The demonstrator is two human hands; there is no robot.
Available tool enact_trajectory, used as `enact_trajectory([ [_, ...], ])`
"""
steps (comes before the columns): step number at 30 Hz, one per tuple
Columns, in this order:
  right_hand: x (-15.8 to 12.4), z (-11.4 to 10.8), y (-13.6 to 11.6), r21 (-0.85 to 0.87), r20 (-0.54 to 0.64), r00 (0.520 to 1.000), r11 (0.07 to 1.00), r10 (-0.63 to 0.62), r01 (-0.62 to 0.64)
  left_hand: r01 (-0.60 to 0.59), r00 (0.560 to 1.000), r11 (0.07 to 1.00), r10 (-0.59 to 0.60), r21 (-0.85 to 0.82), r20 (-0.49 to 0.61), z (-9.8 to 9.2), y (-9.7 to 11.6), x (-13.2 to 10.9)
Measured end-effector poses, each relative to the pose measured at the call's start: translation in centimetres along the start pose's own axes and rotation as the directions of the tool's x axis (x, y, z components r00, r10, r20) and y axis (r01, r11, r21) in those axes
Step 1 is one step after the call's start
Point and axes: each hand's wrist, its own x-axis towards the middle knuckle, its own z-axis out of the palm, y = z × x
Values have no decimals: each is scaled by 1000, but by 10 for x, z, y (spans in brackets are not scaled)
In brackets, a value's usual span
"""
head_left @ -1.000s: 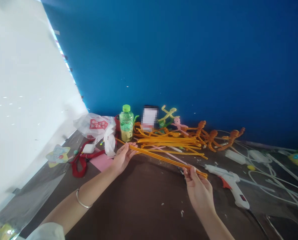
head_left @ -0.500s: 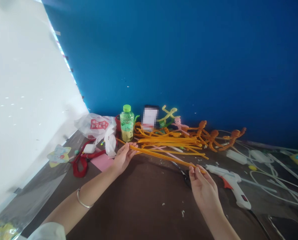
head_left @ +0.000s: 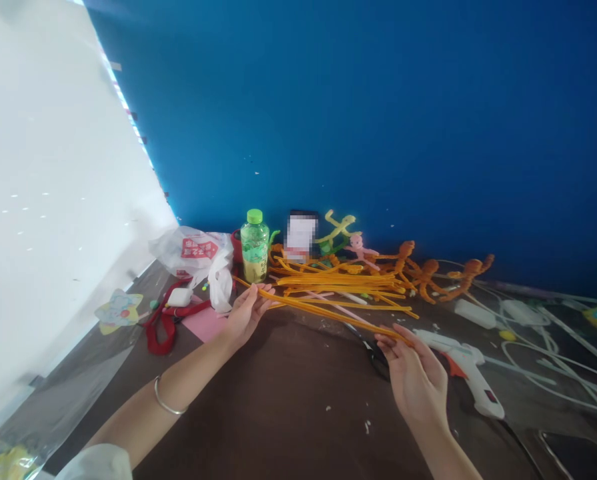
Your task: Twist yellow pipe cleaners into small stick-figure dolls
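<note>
Holding that bundle of orange pipe cleaners (head_left: 328,311) just above the tabletop (head_left: 288,393), your left hand (head_left: 244,313) keeps pinching its left end near the bottle (head_left: 253,247). Your right hand (head_left: 417,377) has dropped a bit and loosened. Its fingers (head_left: 405,333) are spread now, with the stem tips just resting on them beside the glue gun (head_left: 473,380).

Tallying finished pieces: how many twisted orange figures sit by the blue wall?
3, in a row: the first figure right of the pink figure, the second figure beside it, the third figure farthest right. The stem pile may hide others.
</note>
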Motion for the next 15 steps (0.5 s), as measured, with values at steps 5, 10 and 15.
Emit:
enact_trajectory([
  [5,3,-5,4,-63,-12,998,996,-63,62,-16,1000,1000,16,-9,-3,1,1,0],
  [10,7,-11,6,-115,-34,994,988,-106,102,-19,1000,1000,19,-15,-17,0,1,1],
  [15,11,-16,8,-144,-13,995,985,-100,97,-6,999,1000,5,-16,-51,1,2,2],
])
